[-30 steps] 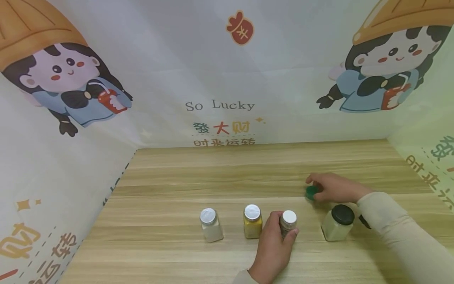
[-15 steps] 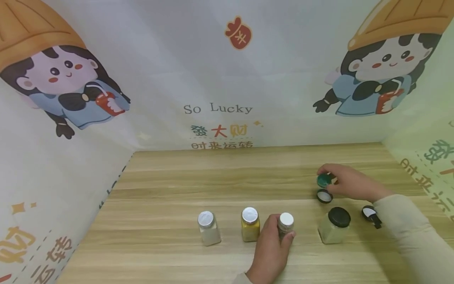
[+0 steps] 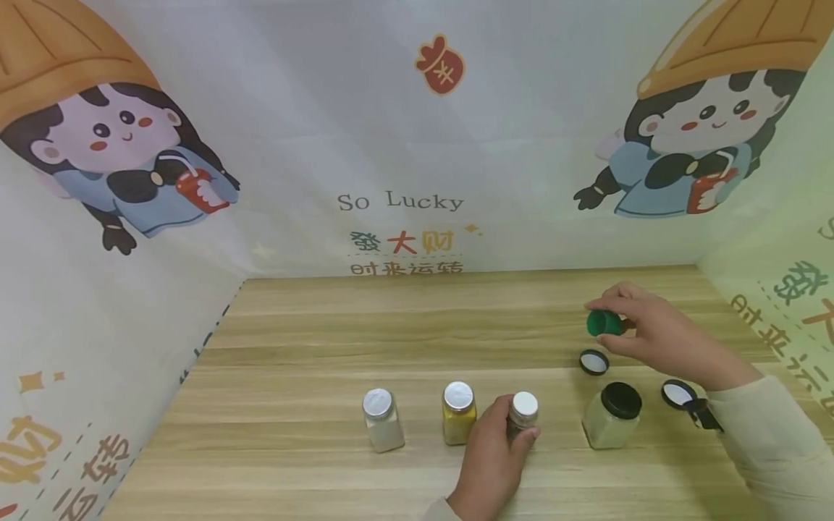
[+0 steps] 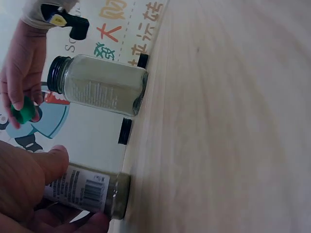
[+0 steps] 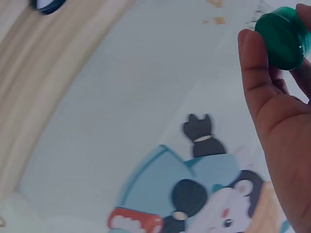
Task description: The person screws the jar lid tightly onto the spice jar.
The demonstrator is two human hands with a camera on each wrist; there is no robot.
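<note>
Though tilted, glossy green cap [image 3: 609, 323].

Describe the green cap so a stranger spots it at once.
Start with the wooden table and look to its right side, beyond the black-capped jar. There the right hand holds a small, round green cap above the table. Unlike the two black-rimmed lids lying close by, it is green and held in the air.
</note>
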